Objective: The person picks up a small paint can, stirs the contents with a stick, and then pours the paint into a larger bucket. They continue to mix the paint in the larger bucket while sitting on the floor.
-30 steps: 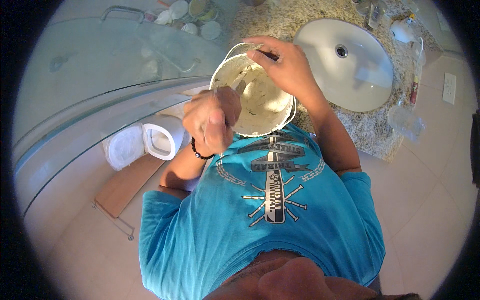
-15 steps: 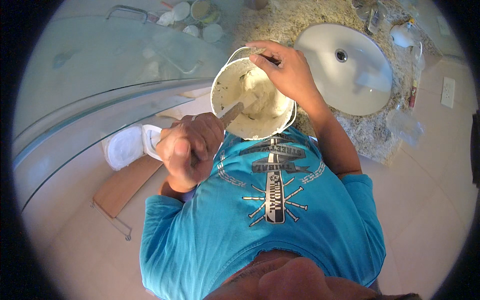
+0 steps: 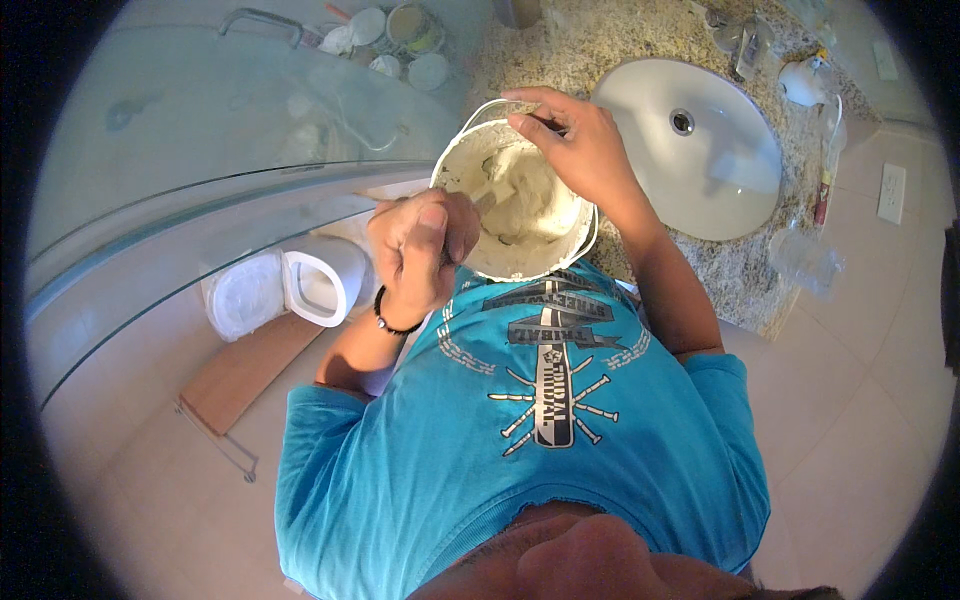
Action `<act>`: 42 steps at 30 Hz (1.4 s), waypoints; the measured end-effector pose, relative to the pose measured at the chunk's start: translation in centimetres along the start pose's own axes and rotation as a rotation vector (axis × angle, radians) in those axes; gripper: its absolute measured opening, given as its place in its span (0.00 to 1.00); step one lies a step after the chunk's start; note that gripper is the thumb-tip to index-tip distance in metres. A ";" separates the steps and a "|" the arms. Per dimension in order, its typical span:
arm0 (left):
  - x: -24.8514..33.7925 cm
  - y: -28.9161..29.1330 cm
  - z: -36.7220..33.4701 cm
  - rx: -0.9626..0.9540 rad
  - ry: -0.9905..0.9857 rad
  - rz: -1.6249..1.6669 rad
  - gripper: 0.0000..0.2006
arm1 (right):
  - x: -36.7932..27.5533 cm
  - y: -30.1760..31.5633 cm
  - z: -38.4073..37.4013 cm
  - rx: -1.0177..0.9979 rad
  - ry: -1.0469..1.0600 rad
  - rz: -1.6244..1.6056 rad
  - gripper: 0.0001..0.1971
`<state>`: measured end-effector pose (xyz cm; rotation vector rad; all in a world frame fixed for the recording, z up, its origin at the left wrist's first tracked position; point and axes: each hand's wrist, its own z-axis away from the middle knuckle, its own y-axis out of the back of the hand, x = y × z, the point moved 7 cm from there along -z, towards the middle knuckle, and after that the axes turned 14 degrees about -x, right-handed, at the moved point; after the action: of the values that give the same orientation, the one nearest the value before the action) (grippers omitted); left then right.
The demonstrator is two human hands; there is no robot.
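Observation:
A white bucket (image 3: 520,268) with a thin wire handle sits in front of my chest at the counter's edge. Pale, thick paste (image 3: 538,198) fills its bottom and smears its inner wall. My right hand (image 3: 585,145) grips the far right part of the rim, thumb over the inside and fingers outside. Over the bucket's left side, my left hand (image 3: 425,240) is closed in a fist round a flat, paste-crusted stirring tool (image 3: 486,203). Only a short piece of that tool shows between the fist and the paste; its exact kind is hidden.
A white oval sink (image 3: 690,190) is set in the granite counter (image 3: 530,60) at the right. A glass panel (image 3: 230,130) spans the left, with several containers (image 3: 410,30) behind it. Below lie a toilet (image 3: 325,285) and a brown board (image 3: 245,375). A wall outlet (image 3: 892,193) is far right.
My left hand has moved right and up, closer to the bucket, and less of the tool shows. The bucket has shifted slightly right. My right hand keeps its hold on the rim.

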<state>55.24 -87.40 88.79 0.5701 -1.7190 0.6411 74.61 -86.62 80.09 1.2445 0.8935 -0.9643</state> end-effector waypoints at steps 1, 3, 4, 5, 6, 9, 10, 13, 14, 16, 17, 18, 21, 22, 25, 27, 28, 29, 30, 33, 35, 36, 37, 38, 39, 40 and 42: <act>1.1 -0.3 0.3 -0.002 -0.008 -0.030 0.26 | 0.0 0.0 0.0 0.001 -0.002 -0.004 0.17; 3.0 -0.7 0.5 0.004 -0.029 -0.097 0.27 | -0.1 0.1 0.0 0.000 -0.020 0.003 0.16; 3.7 -1.2 0.3 -0.046 -0.081 -0.090 0.27 | -0.3 0.1 0.1 0.000 -0.001 -0.010 0.16; 4.2 -1.5 -0.1 -0.081 -0.147 -0.126 0.27 | -0.2 0.1 0.1 -0.004 -0.009 -0.011 0.16; 4.3 -1.8 -0.5 -0.114 -0.212 -0.161 0.27 | -0.2 0.0 0.2 -0.010 -0.020 -0.012 0.16; 2.4 -2.1 -1.8 -0.161 -0.320 -0.249 0.28 | -0.3 0.1 0.3 -0.001 0.014 0.002 0.16; 1.1 -2.1 -2.4 -0.176 -0.310 -0.263 0.28 | 0.0 0.0 0.3 -0.014 0.000 -0.039 0.16; -1.1 -2.4 -2.1 -0.241 -0.260 -0.231 0.28 | 0.0 0.1 0.2 -0.021 0.037 -0.104 0.16; -1.4 -2.4 -1.8 -0.265 -0.239 -0.207 0.28 | 0.1 0.1 0.2 -0.027 0.032 -0.094 0.16; -1.1 -2.0 -1.0 -0.218 -0.153 -0.212 0.29 | 0.1 0.1 0.3 -0.033 0.026 -0.095 0.16; -0.8 -1.8 -0.7 -0.193 -0.101 -0.218 0.30 | 0.1 0.1 0.3 -0.030 0.024 -0.105 0.16; 0.2 -1.7 -0.5 -0.215 -0.110 -0.174 0.24 | 0.1 0.1 0.3 -0.024 0.018 -0.114 0.16; 2.9 -1.6 0.0 -0.226 -0.084 -0.097 0.24 | -0.1 0.1 0.4 -0.014 0.033 -0.075 0.16; 3.7 -1.6 -0.2 -0.229 -0.153 -0.055 0.24 | -0.2 0.0 0.4 -0.012 0.036 -0.067 0.16; 3.8 -2.0 -1.2 -0.261 -0.310 -0.117 0.24 | -0.3 0.0 0.4 -0.003 0.040 -0.041 0.16; 1.2 -2.1 -2.8 -0.273 -0.276 -0.171 0.26 | -0.2 0.0 0.5 -0.023 0.009 -0.024 0.16; -0.3 -2.0 -3.4 -0.272 -0.200 -0.136 0.28 | -0.1 0.0 0.5 -0.021 0.014 -0.056 0.16; -1.4 -2.0 -3.4 -0.271 -0.123 -0.099 0.30 | -0.1 0.1 0.5 -0.019 0.018 -0.087 0.16; -1.9 -2.0 -3.3 -0.284 -0.095 -0.070 0.30 | 0.0 0.1 0.6 -0.015 0.002 -0.113 0.16; -1.7 -1.8 -2.1 -0.313 -0.013 -0.039 0.30 | 0.0 0.1 0.4 -0.045 0.018 -0.096 0.16; -0.4 -1.9 -1.1 -0.352 0.048 -0.081 0.29 | -0.1 0.2 0.2 -0.036 0.028 -0.072 0.16; 0.4 -1.5 -0.9 -0.367 0.099 -0.077 0.29 | 0.0 0.2 0.2 -0.031 0.024 -0.065 0.16; 1.4 -1.0 -0.9 -0.328 0.093 -0.052 0.28 | 0.0 0.2 0.2 -0.030 0.026 -0.069 0.16; 2.2 -0.5 -1.0 -0.287 0.088 -0.031 0.28 | 0.0 0.2 0.2 -0.029 0.028 -0.076 0.16; 3.1 -0.1 -1.1 -0.247 0.084 -0.013 0.27 | 0.0 0.1 0.3 -0.027 0.027 -0.081 0.16; 4.4 0.0 -1.2 -0.242 0.025 0.033 0.27 | -0.1 0.2 0.3 -0.015 0.046 -0.067 0.16; 6.5 0.2 -1.3 -0.228 -0.087 0.134 0.26 | -0.3 0.3 0.5 0.005 0.062 -0.031 0.16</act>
<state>54.57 -86.59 95.31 0.3285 -1.8937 0.5101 74.80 -87.03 80.49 1.2735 0.9616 -0.9572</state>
